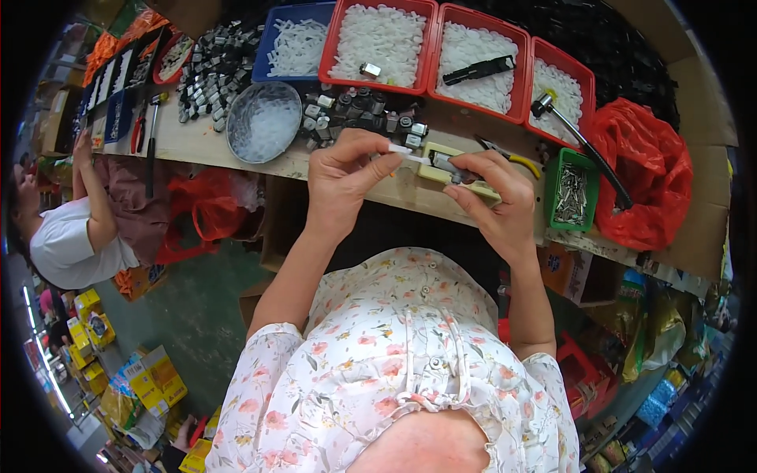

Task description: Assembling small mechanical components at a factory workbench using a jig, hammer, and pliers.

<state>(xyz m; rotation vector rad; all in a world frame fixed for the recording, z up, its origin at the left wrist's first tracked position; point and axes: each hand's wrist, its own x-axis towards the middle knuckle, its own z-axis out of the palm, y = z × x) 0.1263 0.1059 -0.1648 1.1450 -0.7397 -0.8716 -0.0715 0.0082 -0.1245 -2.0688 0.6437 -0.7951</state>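
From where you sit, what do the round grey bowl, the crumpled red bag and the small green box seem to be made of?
Round grey bowl: probably dull metal, from its mottled grey sheen, though I can't be sure. Crumpled red bag: apparently thin, glossy plastic film, judging by its creases and bright highlights. Small green box: likely smooth moulded plastic, given its even colour.

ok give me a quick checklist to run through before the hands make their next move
1. Left hand has a grip on the white plastic piece: ok, pinched between thumb and finger.
2. Right hand holds the small grey part: ok.
3. White piece seated in a metal part: cannot tell, too small to judge.
4. Pliers put down: ok, lying just beyond the right hand.
5. Middle red bin free of stray items: not ok, a black item lies in it.
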